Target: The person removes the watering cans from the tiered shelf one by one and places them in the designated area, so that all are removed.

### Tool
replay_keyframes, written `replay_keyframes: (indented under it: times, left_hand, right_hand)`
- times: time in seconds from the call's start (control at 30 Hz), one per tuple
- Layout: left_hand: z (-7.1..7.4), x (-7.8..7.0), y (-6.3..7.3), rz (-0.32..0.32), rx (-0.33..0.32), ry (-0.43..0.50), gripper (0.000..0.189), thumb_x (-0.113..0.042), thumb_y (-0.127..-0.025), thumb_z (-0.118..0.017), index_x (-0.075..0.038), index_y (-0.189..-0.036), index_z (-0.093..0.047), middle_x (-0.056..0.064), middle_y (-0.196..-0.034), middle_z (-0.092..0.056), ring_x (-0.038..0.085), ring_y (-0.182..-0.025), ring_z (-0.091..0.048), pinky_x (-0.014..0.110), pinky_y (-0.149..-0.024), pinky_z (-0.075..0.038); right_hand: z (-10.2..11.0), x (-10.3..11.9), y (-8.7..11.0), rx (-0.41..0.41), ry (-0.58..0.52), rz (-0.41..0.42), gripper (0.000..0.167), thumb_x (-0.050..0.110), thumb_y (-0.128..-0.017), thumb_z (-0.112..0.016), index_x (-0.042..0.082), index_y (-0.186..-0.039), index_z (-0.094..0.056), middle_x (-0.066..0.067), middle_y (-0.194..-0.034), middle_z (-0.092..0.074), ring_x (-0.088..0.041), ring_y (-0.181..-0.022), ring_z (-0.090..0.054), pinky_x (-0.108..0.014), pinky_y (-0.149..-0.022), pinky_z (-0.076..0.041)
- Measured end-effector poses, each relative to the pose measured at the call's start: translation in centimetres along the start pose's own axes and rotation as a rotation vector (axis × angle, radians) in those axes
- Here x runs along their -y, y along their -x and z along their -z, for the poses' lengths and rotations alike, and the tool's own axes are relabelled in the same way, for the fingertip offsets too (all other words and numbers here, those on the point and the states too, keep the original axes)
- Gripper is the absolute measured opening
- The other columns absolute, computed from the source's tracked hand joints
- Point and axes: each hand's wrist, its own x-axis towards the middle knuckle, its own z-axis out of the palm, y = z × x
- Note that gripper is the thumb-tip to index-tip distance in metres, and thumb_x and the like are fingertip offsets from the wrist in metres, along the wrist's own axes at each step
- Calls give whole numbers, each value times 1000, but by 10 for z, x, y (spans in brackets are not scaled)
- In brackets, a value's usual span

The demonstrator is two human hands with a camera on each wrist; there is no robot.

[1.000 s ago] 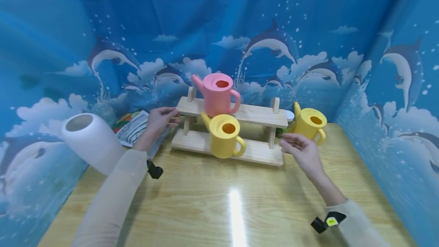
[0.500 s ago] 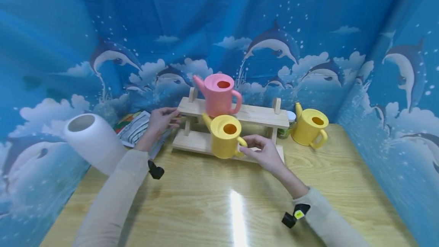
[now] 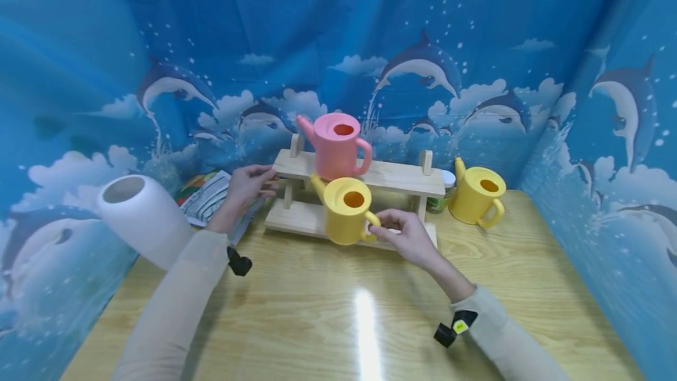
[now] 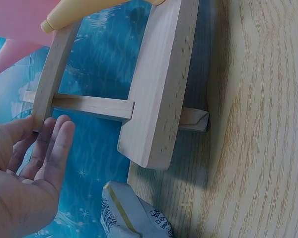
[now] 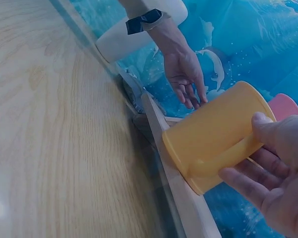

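Observation:
A two-tier wooden shelf (image 3: 396,175) stands at the back of the table, a pink watering can (image 3: 335,154) on its upper board. On the lower board is a yellow watering can (image 3: 341,222), its spout to the left. My right hand (image 3: 409,239) holds this can by its handle; in the right wrist view the thumb lies on top of the handle (image 5: 233,151) and fingers curl under it. At the shelf's left end, my left hand (image 3: 245,190) grips the upper board's end (image 4: 42,106) between thumb and fingers, as the left wrist view shows.
Right of the shelf stands another yellow watering can (image 3: 476,196), beside a small jar (image 3: 441,193) with a white lid. To the left are a tilted white vase (image 3: 143,219) and printed packets (image 3: 208,196). A dolphin-patterned blue curtain (image 3: 328,28) surrounds the table (image 3: 296,310).
My right hand has moved left from the shelf's right end to the yellow watering can's handle and taken hold of it. The left hand has kept its place on the shelf.

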Motion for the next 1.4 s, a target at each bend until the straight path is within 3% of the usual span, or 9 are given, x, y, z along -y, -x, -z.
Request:
replay_keyframes:
  times: [0.27,0.4,0.5,0.63,0.77,0.83,1.07,1.2,1.4]
  left_hand:
    - [1,2,-2,3,1,-5,47,-34,-107,-64,-11,-148,-60,17,-141,-68,3,-85,-74,24,-83,-69]
    - [1,1,-2,0,6,-9,47,-34,-107,-64,-10,-148,-60,17,-141,-68,5,-88,-75,25,-84,-69]
    - [1,0,-3,1,2,-14,45,-32,-108,-64,-11,-147,-61,16,-139,-69,7,-89,-74,26,-84,-69]
    - [1,-1,-3,9,-7,-20,44,-32,-108,-63,-11,-147,-61,16,-138,-69,8,-90,-75,27,-85,-69]
    - [1,-1,-2,6,-10,-11,45,-32,-107,-64,-11,-147,-61,17,-139,-69,8,-89,-75,26,-83,-69]
    - [1,0,-2,3,-11,-8,45,-32,-107,-64,-11,-146,-61,17,-140,-69,7,-87,-75,25,-81,-69]
    - [0,1,-4,-9,-16,-17,44,-32,-107,-64,-10,-146,-62,18,-140,-68,4,-82,-74,25,-79,-69]
    - [0,2,-3,-12,-19,-12,44,-32,-107,-63,-10,-146,-62,17,-139,-69,4,-80,-74,25,-79,-69]
    - [-1,3,-2,-22,-26,12,44,-30,-107,-64,-7,-145,-62,19,-138,-69,2,-75,-73,24,-77,-69]
  right_hand:
    - [20,3,29,3,-5,-75,25,17,-100,-75,0,-118,-73,-19,-114,-76,-13,-100,-73,-25,-83,-68]
    - [44,3,55,-19,4,-7,24,12,-101,-72,-4,-119,-71,-19,-114,-77,-9,-97,-75,-30,-82,-70]
    - [65,3,76,-59,26,47,21,7,-101,-70,-4,-119,-71,-5,-108,-80,-6,-94,-75,-30,-79,-70]
    - [96,2,101,-118,-56,119,19,-8,-99,-66,-5,-117,-71,9,-103,-81,-5,-91,-76,-24,-76,-69]
    - [129,1,121,-230,-112,156,25,-17,-95,-65,-7,-116,-71,7,-101,-82,-6,-88,-76,-21,-73,-67]
    - [147,0,128,-308,-105,136,25,-16,-95,-66,-6,-117,-72,5,-100,-83,-6,-86,-76,-21,-72,-67]
    - [206,-17,136,-605,163,4,26,-1,-101,-67,18,-118,-73,26,-98,-75,10,-85,-72,-8,-72,-63]
    - [234,-31,133,-728,171,-74,26,8,-104,-64,32,-113,-68,32,-97,-68,17,-86,-66,-1,-72,-58]
    - [254,-50,122,-826,241,-225,31,18,-107,-62,14,-137,-67,35,-99,-56,23,-86,-56,7,-71,-51]
